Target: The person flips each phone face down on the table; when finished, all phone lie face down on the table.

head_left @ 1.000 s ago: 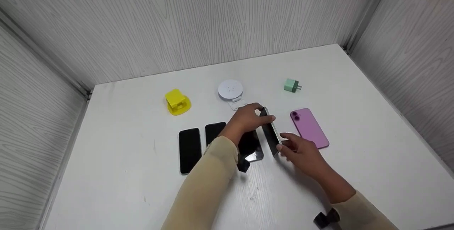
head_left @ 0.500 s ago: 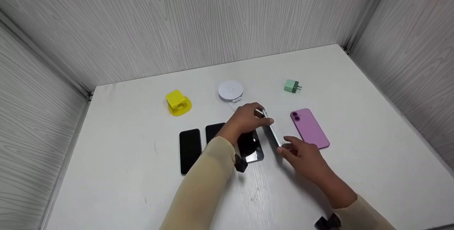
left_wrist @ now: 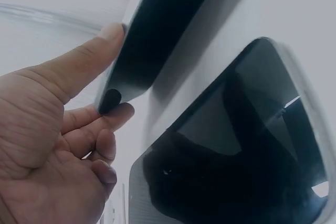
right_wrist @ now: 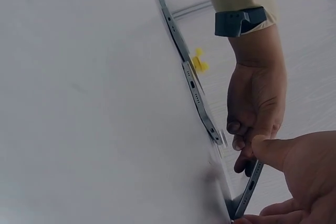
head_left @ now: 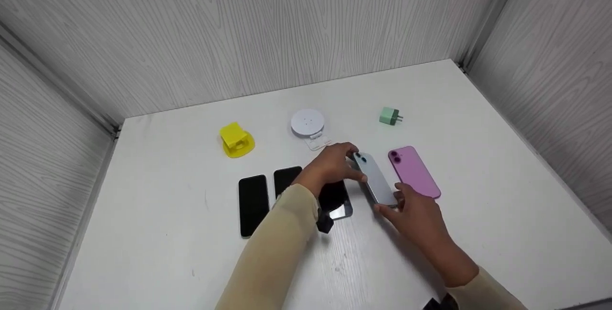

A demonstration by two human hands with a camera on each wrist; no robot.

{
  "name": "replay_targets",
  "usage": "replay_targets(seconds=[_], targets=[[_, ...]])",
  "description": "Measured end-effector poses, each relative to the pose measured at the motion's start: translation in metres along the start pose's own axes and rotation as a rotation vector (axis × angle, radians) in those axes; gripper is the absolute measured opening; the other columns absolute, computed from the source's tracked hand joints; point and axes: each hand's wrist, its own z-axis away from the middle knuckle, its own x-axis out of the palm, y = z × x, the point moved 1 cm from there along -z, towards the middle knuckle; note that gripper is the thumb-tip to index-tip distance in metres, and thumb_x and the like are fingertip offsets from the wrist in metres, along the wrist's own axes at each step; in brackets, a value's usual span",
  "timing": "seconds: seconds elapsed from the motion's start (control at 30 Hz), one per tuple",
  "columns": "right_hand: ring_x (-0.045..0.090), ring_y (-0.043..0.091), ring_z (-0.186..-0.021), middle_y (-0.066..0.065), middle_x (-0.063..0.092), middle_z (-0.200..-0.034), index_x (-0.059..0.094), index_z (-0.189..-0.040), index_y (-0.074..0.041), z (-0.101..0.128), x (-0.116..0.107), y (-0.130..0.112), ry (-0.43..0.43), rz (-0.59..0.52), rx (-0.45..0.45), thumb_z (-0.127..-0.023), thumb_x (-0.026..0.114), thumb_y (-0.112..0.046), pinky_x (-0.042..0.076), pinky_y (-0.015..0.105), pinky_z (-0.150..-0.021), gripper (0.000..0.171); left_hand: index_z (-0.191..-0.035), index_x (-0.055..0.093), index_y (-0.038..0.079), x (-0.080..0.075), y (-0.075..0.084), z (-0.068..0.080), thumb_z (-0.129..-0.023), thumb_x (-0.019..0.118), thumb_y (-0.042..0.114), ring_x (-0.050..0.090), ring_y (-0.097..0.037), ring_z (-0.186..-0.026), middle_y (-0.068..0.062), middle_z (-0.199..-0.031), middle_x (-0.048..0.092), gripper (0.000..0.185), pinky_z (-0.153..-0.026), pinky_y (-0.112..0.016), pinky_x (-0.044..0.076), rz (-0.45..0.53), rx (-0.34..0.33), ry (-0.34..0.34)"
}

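A pale blue smartphone (head_left: 377,183) is held between both hands, camera end away from the body, back turned up and tilted. My left hand (head_left: 332,164) pinches its camera end between thumb and fingers. At the lower end, my right hand (head_left: 417,212) grips the corners. From below, the left wrist view shows the dark screen (left_wrist: 157,35) of this phone over the table. Its bottom edge (right_wrist: 250,188) with the port faces the right wrist camera. Left of it, a phone (head_left: 337,200) lies screen up, partly hidden by the left arm.
Two more phones lie screen up farther left, a black phone (head_left: 253,204) and a partly covered phone (head_left: 287,177). A pink phone (head_left: 415,171) lies back up at the right. Behind are a yellow stand (head_left: 236,138), a white round charger (head_left: 307,122) and a green plug adapter (head_left: 389,116).
The held phone has rolled from nearly edge-on, dark screen side showing, to pale back facing up. Both hands turned with it and kept hold; the other things stay put.
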Motion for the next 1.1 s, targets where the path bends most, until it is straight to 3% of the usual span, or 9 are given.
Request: replay_targets(seconds=[0.17, 0.33, 0.67, 1.1], targets=[[0.075, 0.034, -0.104, 0.023, 0.077, -0.124, 0.058, -0.15, 0.004, 0.0, 0.004, 0.002, 0.039, 0.093, -0.006, -0.089, 0.092, -0.041, 0.062, 0.056, -0.096, 0.084, -0.157, 0.058, 0.016, 0.008, 0.0, -0.004, -0.086, 0.095, 0.037, 0.056, -0.023, -0.147, -0.005, -0.154, 0.064, 0.083, -0.126, -0.039, 0.043, -0.102, 0.009, -0.008], [0.075, 0.036, -0.106, 0.024, 0.077, -0.125, 0.057, -0.149, 0.005, -0.001, 0.006, 0.006, 0.075, 0.098, -0.012, -0.085, 0.095, -0.038, 0.063, 0.056, -0.095, 0.086, -0.156, 0.059, 0.016, 0.014, -0.001, -0.008, -0.083, 0.098, 0.035, 0.058, -0.023, -0.142, -0.004, -0.149, 0.066, 0.084, -0.123, -0.039, 0.045, -0.119, 0.002, 0.014], [0.068, 0.039, -0.127, 0.022, 0.071, -0.141, 0.05, -0.158, 0.0, -0.001, 0.006, 0.019, 0.057, -0.009, 0.025, -0.088, 0.094, -0.03, 0.055, 0.059, -0.111, 0.088, -0.153, 0.061, 0.017, 0.021, 0.0, -0.011, -0.083, 0.099, 0.032, 0.056, -0.022, -0.132, -0.002, -0.144, 0.068, 0.081, -0.118, -0.039, 0.049, -0.17, 0.004, 0.03], [0.048, 0.038, -0.139, 0.019, 0.056, -0.144, 0.053, -0.157, -0.005, -0.006, 0.009, 0.036, 0.078, -0.132, -0.009, -0.089, 0.094, -0.026, 0.054, 0.055, -0.115, 0.083, -0.155, 0.061, 0.016, 0.024, 0.001, -0.018, -0.083, 0.098, 0.034, 0.056, -0.025, -0.14, -0.004, -0.151, 0.065, 0.083, -0.125, -0.04, 0.042, -0.263, 0.062, 0.035]])
